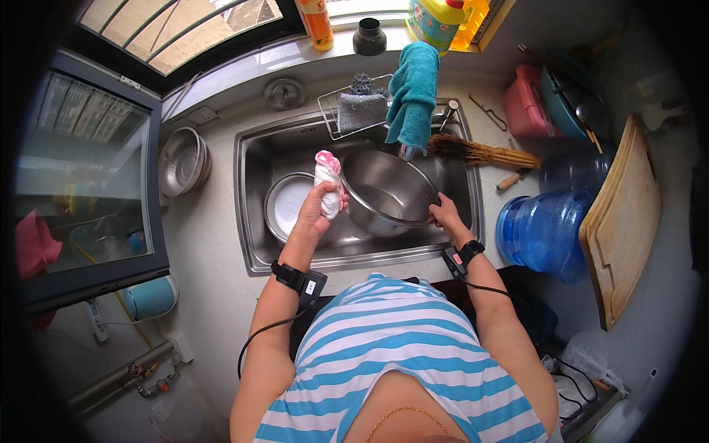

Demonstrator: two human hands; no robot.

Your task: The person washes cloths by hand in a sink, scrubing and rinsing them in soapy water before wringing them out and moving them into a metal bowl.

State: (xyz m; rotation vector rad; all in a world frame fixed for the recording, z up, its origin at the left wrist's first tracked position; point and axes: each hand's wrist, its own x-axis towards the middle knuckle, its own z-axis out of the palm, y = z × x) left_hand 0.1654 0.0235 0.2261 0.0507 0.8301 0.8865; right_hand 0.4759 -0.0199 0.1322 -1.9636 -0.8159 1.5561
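Observation:
My left hand (324,202) grips a rolled white and pink cloth (328,185) above the sink. With the fingers on its rim, my right hand (443,210) holds a large stainless steel pot (382,185) by its right side. The pot is tilted inside the steel sink (354,246), and a little wet shine shows on its bottom. Left of the cloth, a smaller round metal basin (289,205) with a white inside or white contents sits in the sink; my left hand partly covers its edge. A teal towel (412,94) drapes over the faucet, hiding most of it.
A wire rack (327,119) with a grey scrubbing cloth (361,112) stands at the sink's back edge. A straw brush (482,150) lies across the right rim. Blue water jugs (545,232) and a wooden cutting board (623,232) stand right; stacked metal bowls (181,161) sit left.

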